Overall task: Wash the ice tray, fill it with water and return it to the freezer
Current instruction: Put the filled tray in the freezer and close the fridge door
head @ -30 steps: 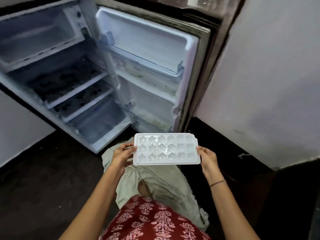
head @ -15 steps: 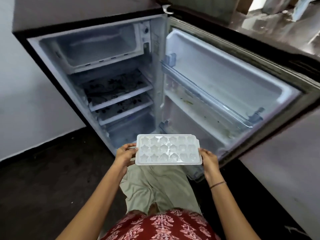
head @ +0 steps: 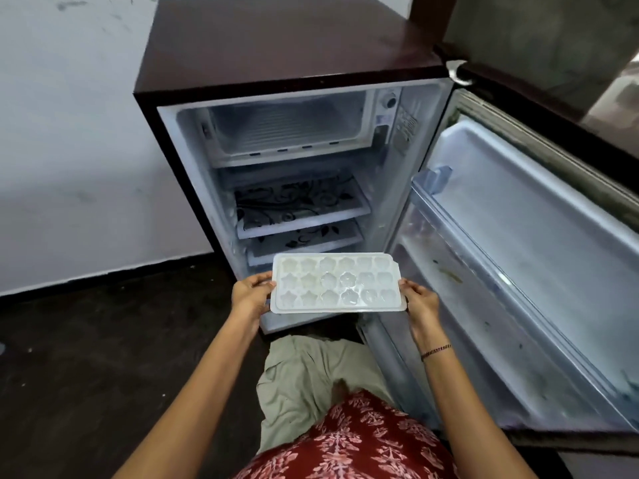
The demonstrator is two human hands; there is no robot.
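Ice tray [head: 334,283], white plastic with three rows of flower- and star-shaped cells, is held level in mid-air at the centre of the head view, its long side running from 9 to 3 o'clock. The left hand [head: 249,294] grips the short edge at the tray's 9 o'clock end, thumb on the rim and fingers tucked below. The right hand [head: 420,302] grips the opposite short edge at 3 o'clock the same way, a thin bracelet [head: 436,350] on its wrist. Some middle cells look glossy; whether they hold water cannot be told.

At 12 o'clock from the tray stands the small maroon fridge [head: 276,46], open. Its freezer compartment [head: 287,129] is at the top of the cavity, well apart from the tray. Two shelves [head: 297,205] with black floral liners lie between the compartment and the tray. The fridge door [head: 518,236] is swung out toward 3 o'clock, its white inner racks showing.

At 6 o'clock are pale green trousers [head: 311,382] and a red printed garment [head: 345,444]. A dark floor [head: 103,357] spreads toward 8 o'clock below a pale wall [head: 69,150].
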